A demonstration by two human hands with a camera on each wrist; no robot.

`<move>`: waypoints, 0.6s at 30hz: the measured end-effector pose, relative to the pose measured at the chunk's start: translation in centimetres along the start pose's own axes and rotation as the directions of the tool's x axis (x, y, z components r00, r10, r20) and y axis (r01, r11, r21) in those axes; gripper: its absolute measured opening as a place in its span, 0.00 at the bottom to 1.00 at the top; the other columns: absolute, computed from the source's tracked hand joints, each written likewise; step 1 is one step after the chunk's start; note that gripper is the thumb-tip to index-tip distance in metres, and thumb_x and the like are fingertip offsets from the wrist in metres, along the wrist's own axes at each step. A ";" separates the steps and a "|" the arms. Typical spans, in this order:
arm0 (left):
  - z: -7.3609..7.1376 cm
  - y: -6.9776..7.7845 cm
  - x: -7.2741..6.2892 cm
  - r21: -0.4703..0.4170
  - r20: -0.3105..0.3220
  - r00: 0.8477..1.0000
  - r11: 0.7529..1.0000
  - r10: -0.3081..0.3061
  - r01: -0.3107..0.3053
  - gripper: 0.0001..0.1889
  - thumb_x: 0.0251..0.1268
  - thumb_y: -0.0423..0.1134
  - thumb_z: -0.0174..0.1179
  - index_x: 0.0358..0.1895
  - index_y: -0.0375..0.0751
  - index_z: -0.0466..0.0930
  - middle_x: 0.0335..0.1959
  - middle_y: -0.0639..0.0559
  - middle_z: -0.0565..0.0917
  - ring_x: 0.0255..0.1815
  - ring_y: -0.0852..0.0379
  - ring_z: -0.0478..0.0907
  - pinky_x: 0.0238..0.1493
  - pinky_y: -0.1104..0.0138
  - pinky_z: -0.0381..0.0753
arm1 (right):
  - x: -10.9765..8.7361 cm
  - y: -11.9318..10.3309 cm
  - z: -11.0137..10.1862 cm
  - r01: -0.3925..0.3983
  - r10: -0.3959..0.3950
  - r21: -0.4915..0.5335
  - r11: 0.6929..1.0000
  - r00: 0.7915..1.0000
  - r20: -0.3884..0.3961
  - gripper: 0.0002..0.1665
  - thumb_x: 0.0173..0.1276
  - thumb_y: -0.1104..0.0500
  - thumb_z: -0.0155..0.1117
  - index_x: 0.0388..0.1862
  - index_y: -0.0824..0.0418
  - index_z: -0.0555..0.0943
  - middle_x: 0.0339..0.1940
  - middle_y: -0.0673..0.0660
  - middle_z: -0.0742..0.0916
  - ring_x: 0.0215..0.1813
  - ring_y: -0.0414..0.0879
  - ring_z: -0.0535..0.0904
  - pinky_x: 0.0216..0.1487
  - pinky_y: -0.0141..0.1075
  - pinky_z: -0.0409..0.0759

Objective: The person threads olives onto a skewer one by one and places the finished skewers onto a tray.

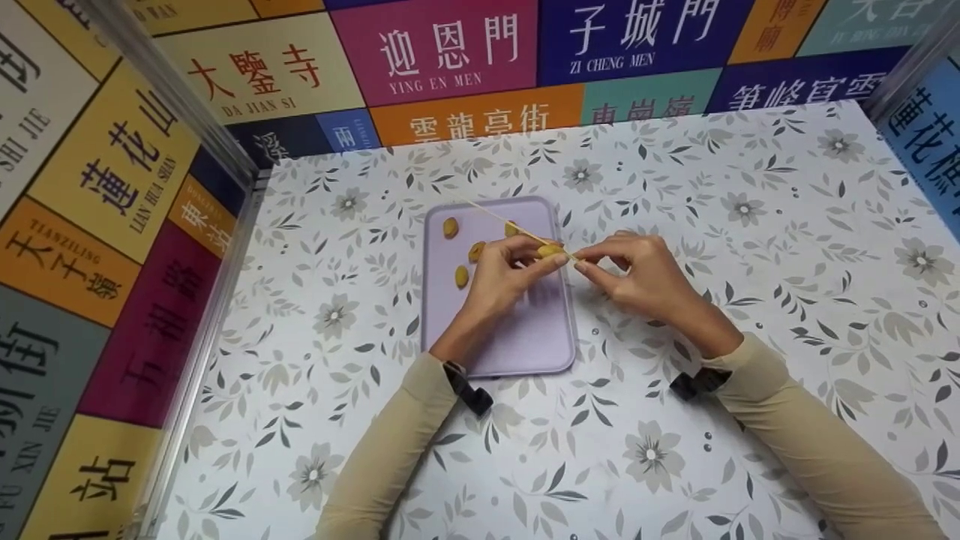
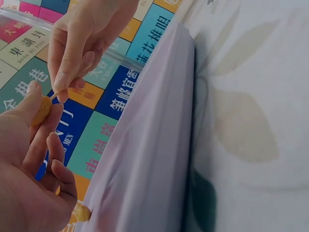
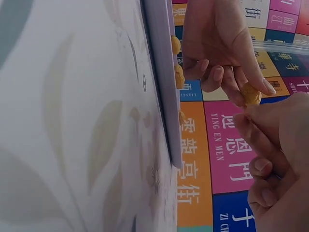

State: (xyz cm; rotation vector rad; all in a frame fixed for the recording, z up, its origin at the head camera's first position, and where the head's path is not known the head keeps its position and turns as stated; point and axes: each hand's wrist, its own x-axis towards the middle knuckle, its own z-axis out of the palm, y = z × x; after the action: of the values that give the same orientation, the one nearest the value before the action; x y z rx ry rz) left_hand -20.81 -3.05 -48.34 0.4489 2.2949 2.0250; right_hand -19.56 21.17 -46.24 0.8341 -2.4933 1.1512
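Observation:
My left hand (image 1: 504, 274) pinches a yellow-brown, oval dried fruit (image 1: 550, 250) between thumb and forefinger, above the right side of a lilac tray (image 1: 495, 352). A long, thin wooden skewer (image 1: 487, 210) slants from the tray's far side down to this fruit. Just right of the tray, my right hand (image 1: 637, 274) pinches the short tip of the skewer (image 2: 56, 94) that sticks out beside the fruit. Whether the skewer runs right through the fruit is hidden by fingers. Thumb and forefinger of both hands nearly meet there, as the right wrist view shows around the fruit (image 3: 251, 94).
Several similar fruits lie in the far part of the tray, among them one at its far left (image 1: 450, 227) and one nearer (image 1: 461, 277). A floral cloth (image 1: 652, 450) covers the table. Panels with printed characters (image 1: 450, 49) stand along the back and sides.

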 end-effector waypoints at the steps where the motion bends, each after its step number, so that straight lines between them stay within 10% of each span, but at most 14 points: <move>1: 0.0 0.1 0.0 0.009 -0.019 1.000 1.000 0.001 -0.001 0.15 0.65 0.47 0.79 0.50 0.45 0.93 0.43 0.54 0.95 0.36 0.61 0.84 0.36 0.70 0.80 | 0.0 0.0 -0.1 -0.003 0.003 -0.006 1.000 1.000 0.009 0.09 0.72 0.57 0.78 0.49 0.54 0.95 0.35 0.49 0.94 0.27 0.52 0.75 0.33 0.29 0.67; 9: 0.3 0.2 -0.3 0.074 -0.101 0.995 0.997 0.000 0.007 0.15 0.60 0.49 0.83 0.45 0.48 0.94 0.34 0.56 0.94 0.32 0.63 0.81 0.35 0.70 0.78 | 0.0 -0.1 -0.2 -0.004 0.006 -0.051 0.999 0.999 0.038 0.12 0.70 0.58 0.79 0.52 0.54 0.94 0.39 0.50 0.95 0.29 0.50 0.77 0.35 0.30 0.69; 18: -0.5 0.7 -0.1 0.002 0.052 0.999 1.000 0.003 -0.003 0.17 0.65 0.45 0.80 0.54 0.44 0.91 0.43 0.53 0.96 0.39 0.60 0.87 0.43 0.70 0.83 | -0.1 0.1 0.0 0.000 -0.002 -0.066 0.998 0.999 -0.037 0.07 0.72 0.59 0.78 0.47 0.57 0.95 0.33 0.52 0.93 0.27 0.51 0.76 0.34 0.29 0.66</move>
State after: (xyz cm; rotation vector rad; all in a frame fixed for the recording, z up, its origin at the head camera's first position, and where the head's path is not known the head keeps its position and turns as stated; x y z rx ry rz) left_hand -20.71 -3.46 -47.59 0.5001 2.2675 1.9882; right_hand -19.53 21.29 -46.36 0.7885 -2.4860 1.0679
